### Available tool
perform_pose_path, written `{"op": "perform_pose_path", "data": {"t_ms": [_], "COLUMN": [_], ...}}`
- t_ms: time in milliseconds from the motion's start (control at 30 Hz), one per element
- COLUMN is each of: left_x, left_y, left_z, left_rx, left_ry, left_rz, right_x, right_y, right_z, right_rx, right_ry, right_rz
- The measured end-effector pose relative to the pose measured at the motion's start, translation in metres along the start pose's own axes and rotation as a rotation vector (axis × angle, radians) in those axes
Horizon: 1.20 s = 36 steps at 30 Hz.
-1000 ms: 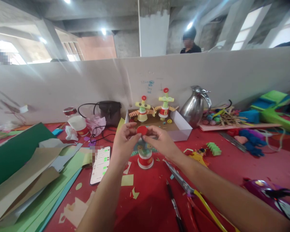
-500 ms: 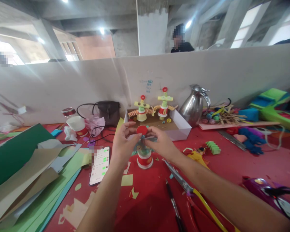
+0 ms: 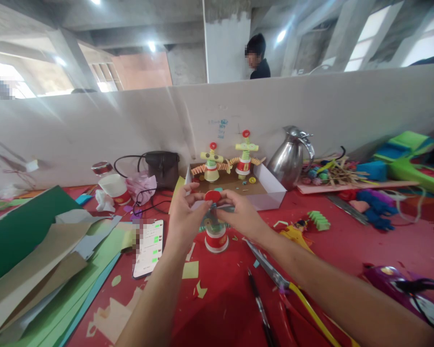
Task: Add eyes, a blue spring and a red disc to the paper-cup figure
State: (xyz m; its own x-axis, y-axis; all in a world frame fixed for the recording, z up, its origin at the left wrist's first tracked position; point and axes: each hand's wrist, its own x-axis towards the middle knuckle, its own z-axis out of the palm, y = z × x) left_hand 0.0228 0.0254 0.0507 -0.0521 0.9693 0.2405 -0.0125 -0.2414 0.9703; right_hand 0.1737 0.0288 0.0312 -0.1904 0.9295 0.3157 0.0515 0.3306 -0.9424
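Observation:
A red paper disc point(image 3: 212, 195) sits at the top of a paper-cup figure, pinched from both sides. My left hand point(image 3: 188, 212) grips the disc's left edge between thumb and fingers. On its right edge, my right hand point(image 3: 238, 212) is closed with the thumb just below. Under my hands the figure's red-and-white paper cup point(image 3: 217, 239) stands upside down on the table, with a blue-green paper part above it, partly hidden by my fingers. Two similar finished-looking figures, one yellow-bodied point(image 3: 212, 166) and one red-bodied point(image 3: 244, 159), stand in a shallow box point(image 3: 271, 195) behind.
Scissors point(image 3: 275, 272) and a pen point(image 3: 259, 303) lie at right front. A phone point(image 3: 149, 248) and stacked coloured paper point(image 3: 75, 270) are on the left. A steel jug point(image 3: 288, 159) stands behind right; a purple tool with a black cord point(image 3: 401, 289) lies far right. A person is beyond the partition point(image 3: 130, 115).
Both hands keep almost the same hold on the disc, with barely any shift. Beyond the partition the person has moved to the left.

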Motion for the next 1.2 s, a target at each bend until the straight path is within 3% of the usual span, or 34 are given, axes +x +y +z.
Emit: {"op": "perform_pose_path", "data": {"t_ms": [267, 600, 1200], "left_x": [-0.001, -0.001, 0.000], "left_y": [0.001, 0.001, -0.001], "left_z": [0.004, -0.004, -0.003], "left_rx": [-0.086, -0.043, -0.002], "left_ry": [0.011, 0.013, 0.024], "left_rz": [-0.028, 0.042, 0.027], "right_x": [0.001, 0.001, 0.001], "right_y": [0.002, 0.000, 0.001], "right_z": [0.001, 0.002, 0.000], "right_rx": [-0.003, 0.037, -0.005], "right_ry": [0.000, -0.001, 0.003], "right_rz": [0.001, 0.008, 0.000]}}
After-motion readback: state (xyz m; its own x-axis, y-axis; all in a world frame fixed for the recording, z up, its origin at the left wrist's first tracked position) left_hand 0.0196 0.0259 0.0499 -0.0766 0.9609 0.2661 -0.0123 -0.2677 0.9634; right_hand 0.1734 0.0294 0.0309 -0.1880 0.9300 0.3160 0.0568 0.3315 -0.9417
